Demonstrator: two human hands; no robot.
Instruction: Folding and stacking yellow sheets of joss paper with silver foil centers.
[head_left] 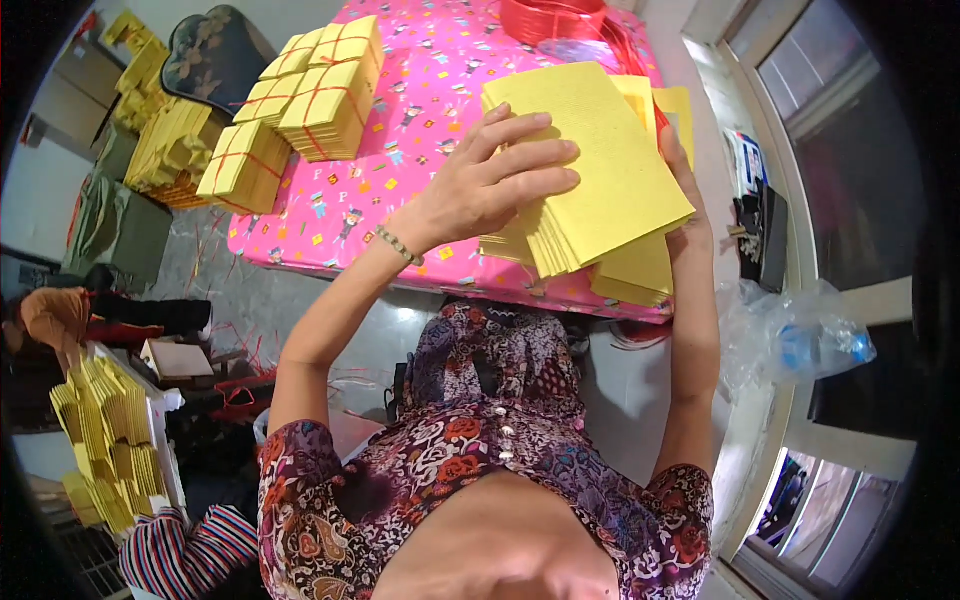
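A thick stack of yellow paper sheets point(610, 165) tilts above the pink table, its near edge fanned into several layers. Across its upper left side lie the fingers of my left hand point(500, 170), the thumb hidden; a beaded bracelet is on that wrist. My right hand point(688, 190) grips the right edge of the same stack, with part of its fingers out of sight behind the paper. More yellow paper point(640, 278) lies beneath and beyond it on the table.
Bundles of yellow paper tied with red string point(325, 105) stand at the table's point(400, 150) far left. Red strapping point(555, 18) sits at the back. Left of me are more paper stacks point(110, 430) and other people, one in a striped sleeve point(190, 550). A plastic bag point(790, 340) is at right.
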